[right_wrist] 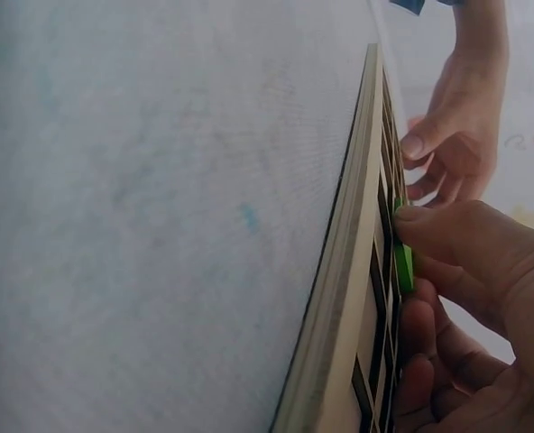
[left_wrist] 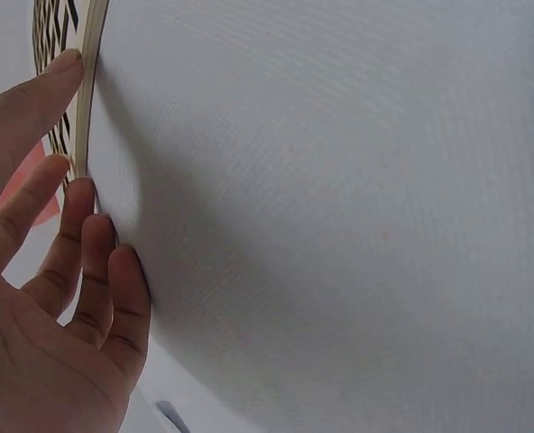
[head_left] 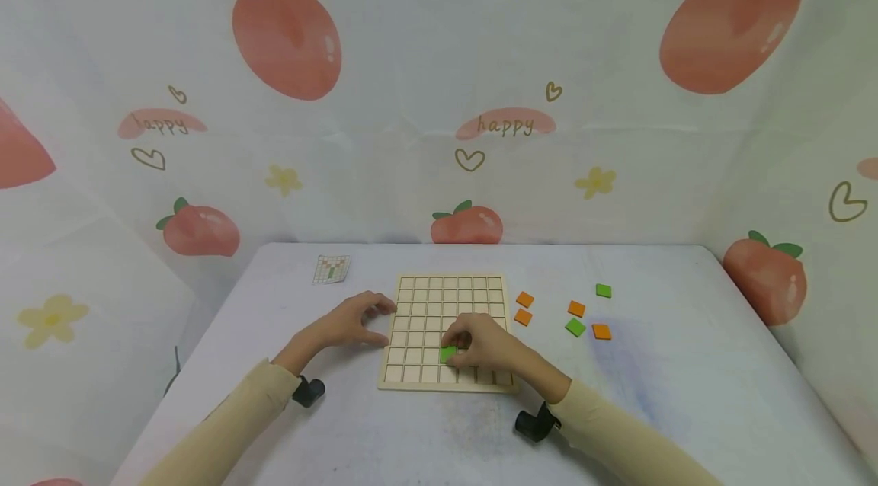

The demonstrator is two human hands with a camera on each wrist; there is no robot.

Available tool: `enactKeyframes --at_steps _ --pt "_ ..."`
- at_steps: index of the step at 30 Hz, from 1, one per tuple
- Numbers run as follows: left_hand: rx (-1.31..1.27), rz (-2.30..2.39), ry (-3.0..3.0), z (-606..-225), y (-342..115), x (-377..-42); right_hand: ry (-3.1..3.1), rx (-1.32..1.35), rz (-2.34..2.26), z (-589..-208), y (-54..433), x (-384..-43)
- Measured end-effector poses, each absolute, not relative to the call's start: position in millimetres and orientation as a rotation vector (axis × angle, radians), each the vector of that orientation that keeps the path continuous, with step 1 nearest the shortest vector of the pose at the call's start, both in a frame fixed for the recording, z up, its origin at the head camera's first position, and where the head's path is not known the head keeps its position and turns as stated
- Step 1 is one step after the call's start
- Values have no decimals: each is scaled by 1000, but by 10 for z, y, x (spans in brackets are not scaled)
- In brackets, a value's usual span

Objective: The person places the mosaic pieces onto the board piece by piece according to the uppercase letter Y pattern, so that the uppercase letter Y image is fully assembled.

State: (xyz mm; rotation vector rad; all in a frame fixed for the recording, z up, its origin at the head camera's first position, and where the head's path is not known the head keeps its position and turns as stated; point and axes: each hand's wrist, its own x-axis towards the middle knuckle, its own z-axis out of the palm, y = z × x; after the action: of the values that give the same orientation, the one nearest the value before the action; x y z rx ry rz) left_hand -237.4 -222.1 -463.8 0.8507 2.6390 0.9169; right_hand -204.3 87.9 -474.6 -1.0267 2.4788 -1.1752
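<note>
A pale wooden grid board point(head_left: 414, 318) lies flat on the table. My right hand point(head_left: 488, 343) is over its lower middle, thumb and fingers pinching a green square tile point(head_left: 447, 354) at one of the cells. In the right wrist view the green tile point(right_wrist: 403, 260) shows between thumb and fingers, against the board's surface. My left hand point(head_left: 351, 321) rests at the board's left edge. In the left wrist view its thumb and fingertips touch the board's rim point(left_wrist: 88, 99), fingers loosely bent and holding nothing.
Right of the board lie several loose tiles, among them an orange tile point(head_left: 524, 299), another orange tile point(head_left: 601, 331), a green tile point(head_left: 575, 327) and a farther green tile point(head_left: 604, 290). A small card with a coloured grid pattern point(head_left: 332, 270) lies at the back left.
</note>
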Motion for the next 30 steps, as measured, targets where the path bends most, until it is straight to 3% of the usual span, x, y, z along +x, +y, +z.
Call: enactKeyframes --at_steps 30 --pt "872 909 2636 -4639 -2224 -2359 2375 -1031 -1314 -4692 1062 -2079"
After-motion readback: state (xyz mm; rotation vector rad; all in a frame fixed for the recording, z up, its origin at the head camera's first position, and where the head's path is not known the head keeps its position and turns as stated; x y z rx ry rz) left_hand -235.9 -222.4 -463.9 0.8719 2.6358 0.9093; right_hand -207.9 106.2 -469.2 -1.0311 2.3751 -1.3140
